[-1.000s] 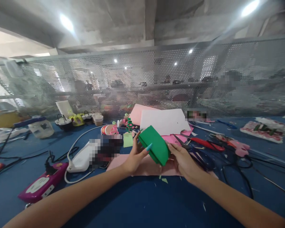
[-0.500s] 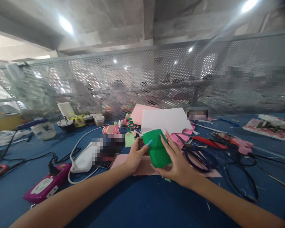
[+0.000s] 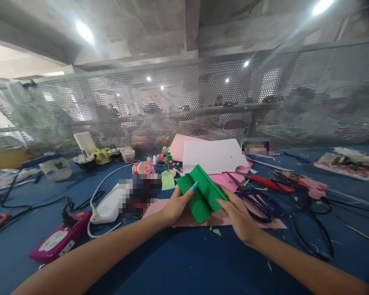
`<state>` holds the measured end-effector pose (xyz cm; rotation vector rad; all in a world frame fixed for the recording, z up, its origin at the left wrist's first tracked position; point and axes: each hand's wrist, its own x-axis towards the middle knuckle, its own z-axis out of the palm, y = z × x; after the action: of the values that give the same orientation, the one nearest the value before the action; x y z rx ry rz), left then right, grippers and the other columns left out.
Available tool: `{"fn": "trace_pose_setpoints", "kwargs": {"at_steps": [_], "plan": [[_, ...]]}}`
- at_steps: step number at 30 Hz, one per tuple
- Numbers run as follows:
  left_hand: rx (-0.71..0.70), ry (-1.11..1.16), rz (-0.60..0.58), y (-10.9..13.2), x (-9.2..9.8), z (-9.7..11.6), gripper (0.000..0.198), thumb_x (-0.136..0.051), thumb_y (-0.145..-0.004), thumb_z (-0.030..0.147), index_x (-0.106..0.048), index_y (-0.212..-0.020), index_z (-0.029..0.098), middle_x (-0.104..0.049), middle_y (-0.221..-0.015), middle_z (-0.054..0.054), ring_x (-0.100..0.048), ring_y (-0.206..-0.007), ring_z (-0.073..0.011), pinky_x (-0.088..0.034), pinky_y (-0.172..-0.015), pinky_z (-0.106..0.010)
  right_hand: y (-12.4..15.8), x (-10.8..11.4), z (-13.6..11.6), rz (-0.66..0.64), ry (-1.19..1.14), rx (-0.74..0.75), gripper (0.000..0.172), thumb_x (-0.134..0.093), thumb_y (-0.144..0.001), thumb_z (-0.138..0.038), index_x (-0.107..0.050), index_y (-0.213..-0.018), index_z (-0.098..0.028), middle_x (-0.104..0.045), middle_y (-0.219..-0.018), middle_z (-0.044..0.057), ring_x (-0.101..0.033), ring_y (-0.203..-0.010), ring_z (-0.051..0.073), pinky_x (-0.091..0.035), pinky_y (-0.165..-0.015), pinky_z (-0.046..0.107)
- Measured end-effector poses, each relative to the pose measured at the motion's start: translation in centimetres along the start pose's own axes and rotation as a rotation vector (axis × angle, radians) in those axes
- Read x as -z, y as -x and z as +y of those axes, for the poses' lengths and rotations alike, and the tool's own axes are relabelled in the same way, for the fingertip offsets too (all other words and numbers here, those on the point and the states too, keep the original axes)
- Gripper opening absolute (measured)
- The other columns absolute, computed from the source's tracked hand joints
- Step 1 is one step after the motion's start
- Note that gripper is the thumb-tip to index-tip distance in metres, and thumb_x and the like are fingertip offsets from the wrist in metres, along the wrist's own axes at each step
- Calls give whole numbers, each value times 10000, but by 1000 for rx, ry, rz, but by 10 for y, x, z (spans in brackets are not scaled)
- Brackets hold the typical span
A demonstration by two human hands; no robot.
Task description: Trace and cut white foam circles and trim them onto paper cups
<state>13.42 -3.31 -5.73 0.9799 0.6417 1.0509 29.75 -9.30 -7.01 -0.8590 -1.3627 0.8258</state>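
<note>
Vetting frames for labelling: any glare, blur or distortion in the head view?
Head view: left lamp and right lamp blow out, the right one streaking flare; wide-angle bend curves the fence; green sheet, left hand and right hand are evenly lit and fairly sharp; a pixelated patch masks something beside the left hand.

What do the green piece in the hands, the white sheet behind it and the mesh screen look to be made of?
Green piece, held by the left hand and right hand: probably craft foam or thick paper, matte; its folds are soft and rounded.
White sheet: paper or thin foam, matte, lying flat.
Mesh screen: apparently grey perforated metal, with regular round holes.
</note>
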Motion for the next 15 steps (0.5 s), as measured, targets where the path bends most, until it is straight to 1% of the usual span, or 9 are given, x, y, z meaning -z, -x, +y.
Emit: {"fn": "trace_pose_setpoints", "kwargs": {"at_steps": [1,3,6,10,12,15], "plan": [[4,-20,10,1,-1,1,506,-869,-537,379,-619,-943,212,-718,-897,-37,-678,-862,-246,-563,-804,-396,-2,-1,2,81,-100,-61,374,-587,-832,-365,-664,-1177,-243,-664,-1214,46,-556,-1194,273,-427,-1036,428],[4,-50,25,1,-2,2,527,-868,-535,399,-619,-957,206,-719,-915,-47,-676,-863,-245,-561,-806,-393,-8,-2,4,211,-315,-176,329,-694,-747,-393,-712,-1027,-221,-724,-1067,55,-630,-1072,283,-496,-943,430],[-15,-67,65,-1,-2,1,550,-859,-559,393,-614,-1013,199,-720,-949,-64,-672,-896,-255,-547,-839,-407,-18,1,5,333,-533,-276,347,-796,-625,-382,-722,-917,-208,-746,-948,65,-672,-948,283,-553,-817,432],[-38,-92,123,-7,1,-1,529,-826,-621,360,-600,-1078,220,-719,-1010,-76,-663,-967,-274,-533,-867,-423,-29,10,6,473,-575,-312,346,-843,-540,-354,-724,-840,-228,-748,-889,50,-679,-855,266,-581,-688,403],[-52,-143,138,-9,3,-1,516,-815,-633,365,-611,-1084,222,-722,-1012,-75,-660,-981,-278,-528,-873,-427,-32,14,9,518,-558,-321,353,-850,-519,-344,-724,-828,-229,-746,-878,39,-674,-826,254,-579,-662,389],[-79,-227,77,-10,6,0,496,-803,-639,421,-652,-1059,204,-723,-1037,-87,-648,-1017,-293,-510,-906,-441,-35,20,16,559,-479,-288,402,-847,-522,-369,-726,-875,-218,-741,-898,44,-662,-811,238,-565,-664,373]]}}
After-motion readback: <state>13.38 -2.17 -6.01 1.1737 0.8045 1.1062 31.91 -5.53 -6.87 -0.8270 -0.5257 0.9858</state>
